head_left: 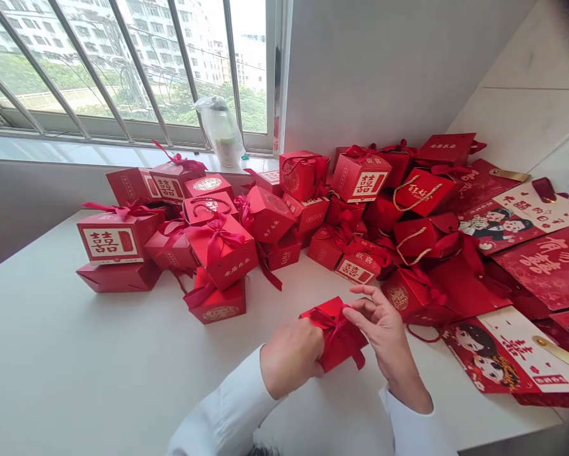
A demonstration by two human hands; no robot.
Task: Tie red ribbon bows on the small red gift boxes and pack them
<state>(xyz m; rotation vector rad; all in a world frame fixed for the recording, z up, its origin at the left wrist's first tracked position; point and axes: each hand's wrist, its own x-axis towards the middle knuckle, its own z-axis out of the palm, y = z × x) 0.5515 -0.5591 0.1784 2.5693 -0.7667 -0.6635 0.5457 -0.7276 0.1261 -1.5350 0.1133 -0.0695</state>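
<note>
A red box [337, 335] tied with a pink ribbon [335, 322] is held just above the worktop [42, 329], clenched in the left hand's [290, 358] grip. The right hand [378, 323] curls beside the bow, close on the ribbon, though whether it pinches it I cannot tell. Beyond, a heap of red gift boxes [265, 215] and red bags [426, 193] spreads beneath a barred window [123, 63] — printed red cards [502, 354] lie to the right.

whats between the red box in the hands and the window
In the head view, a heap of red gift boxes with pink ribbons, on the white table, lies between the red box and the window.
</note>
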